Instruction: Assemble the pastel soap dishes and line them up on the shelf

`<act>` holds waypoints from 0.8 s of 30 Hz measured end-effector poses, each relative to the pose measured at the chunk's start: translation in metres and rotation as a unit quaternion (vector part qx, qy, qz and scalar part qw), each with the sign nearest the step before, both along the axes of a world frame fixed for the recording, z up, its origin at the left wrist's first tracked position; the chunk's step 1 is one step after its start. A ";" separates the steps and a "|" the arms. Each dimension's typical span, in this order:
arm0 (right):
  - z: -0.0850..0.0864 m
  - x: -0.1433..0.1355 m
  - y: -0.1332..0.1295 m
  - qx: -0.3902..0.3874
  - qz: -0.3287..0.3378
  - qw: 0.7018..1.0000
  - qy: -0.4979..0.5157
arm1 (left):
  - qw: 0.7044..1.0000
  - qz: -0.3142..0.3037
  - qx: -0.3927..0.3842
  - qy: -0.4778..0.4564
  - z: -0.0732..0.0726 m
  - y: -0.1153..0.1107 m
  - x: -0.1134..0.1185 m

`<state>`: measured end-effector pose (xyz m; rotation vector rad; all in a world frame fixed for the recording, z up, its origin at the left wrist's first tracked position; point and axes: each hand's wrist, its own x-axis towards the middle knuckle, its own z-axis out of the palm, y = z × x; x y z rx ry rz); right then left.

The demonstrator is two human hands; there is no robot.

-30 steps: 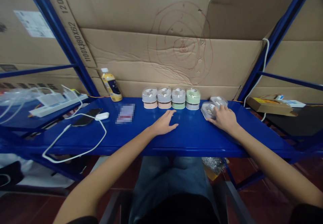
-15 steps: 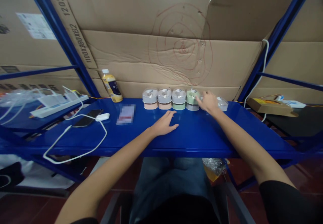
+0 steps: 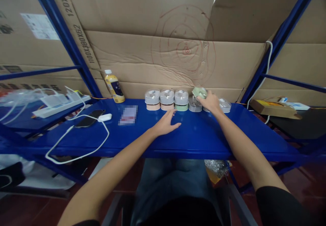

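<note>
My right hand (image 3: 210, 102) grips a green container (image 3: 199, 92), tilted and raised just above a grey container (image 3: 195, 104) at the back of the blue table (image 3: 193, 137). Left of it, in a row, stand three two-high stacks: a grey-topped one with a green base (image 3: 181, 100), and two with pinkish bases (image 3: 167, 100) (image 3: 152, 100). A clear-lidded container (image 3: 224, 105) sits to the right of my hand, and another is partly hidden under it. My left hand (image 3: 166, 123) rests empty on the table before the stacks, fingers apart.
A yellow bottle (image 3: 114, 87) stands at the back left, near a blurred-out flat item (image 3: 128, 115). A phone (image 3: 90, 118), white cable and power strip (image 3: 61, 107) lie further left. Cardboard (image 3: 152, 59) rises behind the table. An open carton (image 3: 276, 109) is at the right.
My right hand has lifted the green container off the grey one below it and tilted it. My left hand has stayed nearly in place.
</note>
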<state>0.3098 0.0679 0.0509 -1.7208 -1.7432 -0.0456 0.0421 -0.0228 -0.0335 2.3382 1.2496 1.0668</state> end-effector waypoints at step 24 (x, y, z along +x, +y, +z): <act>-0.043 -0.035 -0.060 -0.030 0.488 0.871 -0.051 | 0.994 -0.070 -0.064 -0.049 0.007 0.003 -0.011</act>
